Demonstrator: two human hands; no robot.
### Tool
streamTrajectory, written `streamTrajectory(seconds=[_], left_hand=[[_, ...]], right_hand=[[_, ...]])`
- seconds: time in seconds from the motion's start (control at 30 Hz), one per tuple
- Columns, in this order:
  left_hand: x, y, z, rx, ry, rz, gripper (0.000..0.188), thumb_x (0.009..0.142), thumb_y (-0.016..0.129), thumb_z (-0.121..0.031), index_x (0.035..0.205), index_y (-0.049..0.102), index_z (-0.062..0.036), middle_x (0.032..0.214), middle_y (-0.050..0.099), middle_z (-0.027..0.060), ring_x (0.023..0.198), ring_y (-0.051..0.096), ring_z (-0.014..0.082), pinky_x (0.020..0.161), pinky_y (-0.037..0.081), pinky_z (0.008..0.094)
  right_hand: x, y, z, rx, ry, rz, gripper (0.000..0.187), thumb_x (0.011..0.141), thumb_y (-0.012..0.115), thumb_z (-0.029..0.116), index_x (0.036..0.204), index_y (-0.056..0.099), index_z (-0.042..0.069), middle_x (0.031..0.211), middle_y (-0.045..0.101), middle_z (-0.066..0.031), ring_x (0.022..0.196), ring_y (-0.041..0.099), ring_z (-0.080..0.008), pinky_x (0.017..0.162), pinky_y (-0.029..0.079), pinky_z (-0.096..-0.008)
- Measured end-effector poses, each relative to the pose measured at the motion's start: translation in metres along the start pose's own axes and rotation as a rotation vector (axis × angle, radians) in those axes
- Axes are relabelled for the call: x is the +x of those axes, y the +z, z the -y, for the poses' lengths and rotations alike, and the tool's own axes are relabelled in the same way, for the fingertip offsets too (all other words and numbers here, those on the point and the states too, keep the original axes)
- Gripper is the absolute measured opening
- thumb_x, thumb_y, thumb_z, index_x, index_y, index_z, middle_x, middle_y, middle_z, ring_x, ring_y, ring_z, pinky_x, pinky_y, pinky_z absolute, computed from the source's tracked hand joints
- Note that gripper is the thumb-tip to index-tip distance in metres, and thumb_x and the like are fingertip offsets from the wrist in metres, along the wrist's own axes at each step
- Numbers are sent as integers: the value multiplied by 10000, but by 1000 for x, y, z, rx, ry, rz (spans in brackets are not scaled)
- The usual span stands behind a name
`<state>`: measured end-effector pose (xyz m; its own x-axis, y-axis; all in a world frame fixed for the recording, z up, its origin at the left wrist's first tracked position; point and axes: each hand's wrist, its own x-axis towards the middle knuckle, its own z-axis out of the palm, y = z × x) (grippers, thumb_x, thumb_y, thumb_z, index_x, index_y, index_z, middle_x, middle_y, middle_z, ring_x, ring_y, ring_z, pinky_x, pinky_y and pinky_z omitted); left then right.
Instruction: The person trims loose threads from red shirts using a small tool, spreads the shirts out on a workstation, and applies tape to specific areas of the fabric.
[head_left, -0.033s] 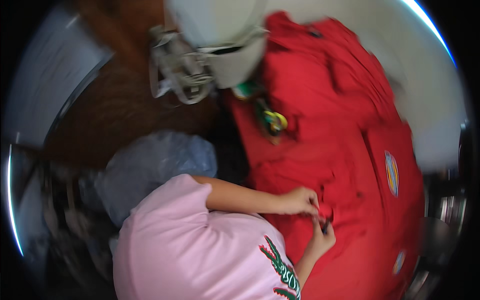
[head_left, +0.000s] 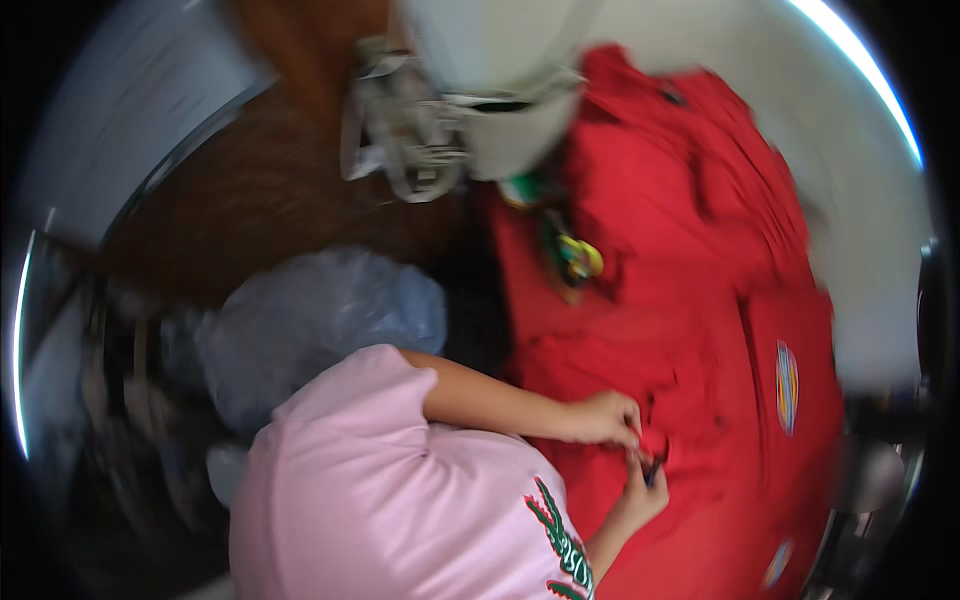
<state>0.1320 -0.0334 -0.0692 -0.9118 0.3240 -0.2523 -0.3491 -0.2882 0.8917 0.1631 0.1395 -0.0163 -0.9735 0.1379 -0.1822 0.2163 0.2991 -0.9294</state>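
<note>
Red cloth garments (head_left: 700,370), blurred by motion, lie spread under both hands. My left hand (head_left: 603,417) is closed, its fingertips pinching a small fold of the red fabric. Just beside it, almost touching, my right hand (head_left: 643,495) is closed around a small dark tool (head_left: 653,469), its tip against the same fold. Its kind is too small and blurred to make out. Oval colored patches, one of them a larger patch (head_left: 787,388), show on the cloth to the right.
Beyond the hands, a yellow-and-dark object (head_left: 580,258) rests on the cloth. A pale fabric bag with straps (head_left: 410,130) and a whitish pouch-like item (head_left: 520,130) are at the far side. A translucent plastic bag (head_left: 325,325) sits at left, near a brown surface (head_left: 250,210).
The whole view has shifted slightly, so the far things appear further right and the bag straps sit a bit higher. Both hands stay together at the same fold of cloth.
</note>
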Motion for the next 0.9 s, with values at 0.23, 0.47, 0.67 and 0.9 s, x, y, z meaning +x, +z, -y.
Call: streamTrajectory(seconds=[0.23,0.47,0.67,0.9], left_hand=[[-46,-1,15,-2,197,-353,263,834,729,-8,1081,638,-19,786,713,111,659,710,186,567,582,318],[-77,-2,4,171,333,-425,255,858,664,21,1095,633,-67,795,718,80,710,729,191,599,556,352],[-63,6,22,245,586,-444,159,852,643,27,990,674,-46,950,712,77,928,687,228,810,533,372],[-75,-1,-17,35,470,-344,168,959,619,7,1118,634,-43,1055,673,43,995,635,127,884,518,289]], right_hand=[[-10,28,35,106,-46,421,177,918,743,27,1041,755,-100,966,736,-181,853,666,-218,833,572,-345],[20,8,16,26,-220,749,189,962,669,45,1064,720,-105,981,723,-184,905,670,-223,770,560,-362],[18,-19,-3,-337,-691,681,238,967,641,119,1130,729,-31,1184,677,-201,961,676,-288,838,551,-384],[-30,6,50,35,-183,730,134,869,750,19,966,659,0,899,628,-37,794,570,-115,713,463,-266]])
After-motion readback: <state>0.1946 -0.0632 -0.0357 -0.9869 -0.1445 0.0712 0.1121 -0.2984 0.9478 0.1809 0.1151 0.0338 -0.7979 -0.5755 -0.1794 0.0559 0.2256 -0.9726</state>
